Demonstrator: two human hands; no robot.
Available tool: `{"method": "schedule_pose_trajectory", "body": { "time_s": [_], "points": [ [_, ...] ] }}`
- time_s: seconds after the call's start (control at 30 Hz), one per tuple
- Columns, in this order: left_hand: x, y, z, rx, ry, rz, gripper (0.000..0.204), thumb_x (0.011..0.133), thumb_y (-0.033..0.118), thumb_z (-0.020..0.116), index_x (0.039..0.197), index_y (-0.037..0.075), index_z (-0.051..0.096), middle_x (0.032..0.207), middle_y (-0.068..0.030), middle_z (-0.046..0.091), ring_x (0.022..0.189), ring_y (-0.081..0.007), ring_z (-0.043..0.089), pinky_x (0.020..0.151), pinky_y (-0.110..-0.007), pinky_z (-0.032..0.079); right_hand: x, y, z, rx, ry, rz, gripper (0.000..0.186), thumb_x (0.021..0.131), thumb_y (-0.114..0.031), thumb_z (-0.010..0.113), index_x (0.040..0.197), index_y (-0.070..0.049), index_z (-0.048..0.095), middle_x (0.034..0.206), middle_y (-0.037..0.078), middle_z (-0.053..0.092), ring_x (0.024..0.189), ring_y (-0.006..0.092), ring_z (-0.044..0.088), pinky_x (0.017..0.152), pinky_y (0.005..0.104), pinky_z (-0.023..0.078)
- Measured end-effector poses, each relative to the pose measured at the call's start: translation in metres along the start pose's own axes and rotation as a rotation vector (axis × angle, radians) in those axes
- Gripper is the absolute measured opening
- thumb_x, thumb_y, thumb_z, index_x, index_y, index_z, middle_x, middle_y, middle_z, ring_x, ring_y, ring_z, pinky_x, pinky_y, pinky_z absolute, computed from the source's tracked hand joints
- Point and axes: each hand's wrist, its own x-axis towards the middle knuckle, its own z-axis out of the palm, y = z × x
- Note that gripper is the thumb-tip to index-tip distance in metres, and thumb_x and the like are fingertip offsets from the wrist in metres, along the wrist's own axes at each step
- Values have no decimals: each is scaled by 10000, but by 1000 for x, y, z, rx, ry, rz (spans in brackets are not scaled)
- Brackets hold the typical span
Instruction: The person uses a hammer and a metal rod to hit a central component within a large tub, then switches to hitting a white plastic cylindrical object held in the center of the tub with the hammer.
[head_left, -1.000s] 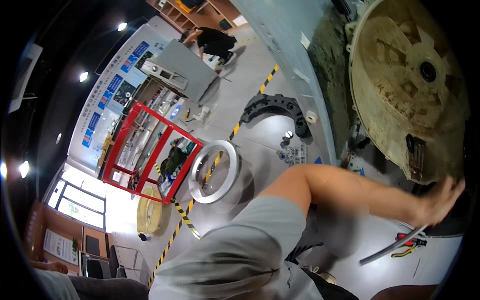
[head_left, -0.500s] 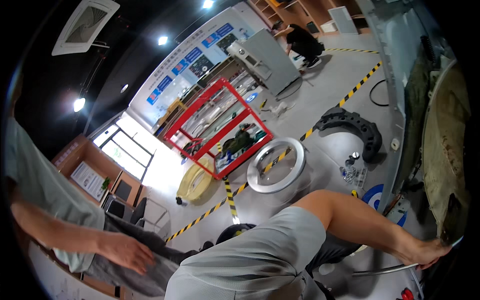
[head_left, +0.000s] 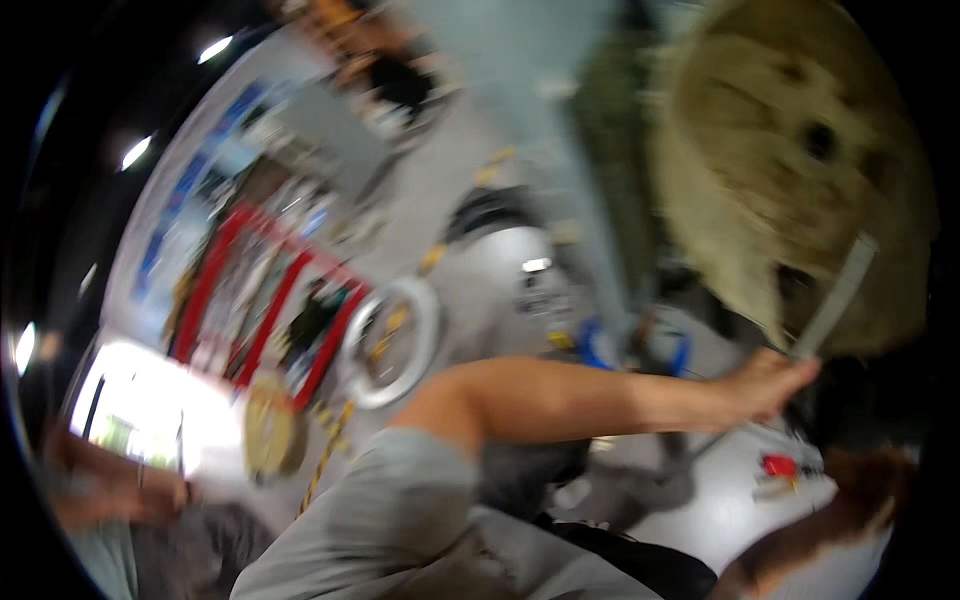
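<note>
My left hand [head_left: 770, 388] is closed around a long grey metal bar [head_left: 838, 295], its flat end pointing up in front of a stained, yellowed round tub [head_left: 740, 190]. Whether the bar touches the tub I cannot tell. The tub sits inside a pale blue-grey cabinet [head_left: 535, 70], with a dark round hole in its face. At the lower right my right hand [head_left: 872, 490] is in shadow and smeared by motion, so its fingers cannot be made out. Nearest to it on the floor lies a red-handled tool [head_left: 778, 466].
A silver ring [head_left: 415, 372], a dark curved block [head_left: 495, 210] and a yellowish ring [head_left: 270, 428] lie on the floor. A red-framed cart [head_left: 265, 350] stands beyond. Another person [head_left: 150, 500] is at the left; a second person [head_left: 400, 85] crouches far off.
My view has swung right toward the tub, blurring the picture. My left hand has raised the bar's flat end in front of the tub. My right arm has come into view.
</note>
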Motion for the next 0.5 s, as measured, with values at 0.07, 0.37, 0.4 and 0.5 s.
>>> {"method": "schedule_pose_trajectory", "body": {
  "time_s": [0.07, 0.37, 0.4, 0.5],
  "points": [
    [-3, -25, -19, 33, 85, -81, 566, 840, 586, 415, 512, 124, 397, 483, 4, 389, 469, -97, 389, 446, -261, 329, -17, -3, 9, -156, -22, 32, 173, 856, -202, 427, 866, -50, 510, 642, 41, 441, 558, 131, 446, 522, 224, 395],
    [18, -30, 16, -178, 0, -309, 427, 866, 489, 462, 660, 123, 387, 550, -10, 401, 533, -143, 395, 582, -294, 377, -11, -73, 21, -37, 29, -102, 120, 871, -123, 412, 897, -49, 502, 485, 14, 367, 331, 86, 336, 360, 211, 350],
    [10, -34, 10, -175, 0, -343, 426, 866, 486, 465, 662, 121, 387, 551, -10, 397, 534, -142, 392, 580, -295, 378, -21, -78, 28, -86, 36, -116, 130, 875, -132, 406, 897, -50, 505, 485, 11, 367, 331, 85, 343, 359, 210, 353],
    [0, -36, 12, -207, -16, -363, 410, 864, 467, 484, 675, 114, 397, 566, -12, 399, 529, -141, 383, 560, -293, 373, -25, -92, 24, -195, -117, -194, 176, 902, -169, 351, 917, -66, 493, 510, 5, 388, 348, 88, 389, 384, 210, 386]
  ]
}}
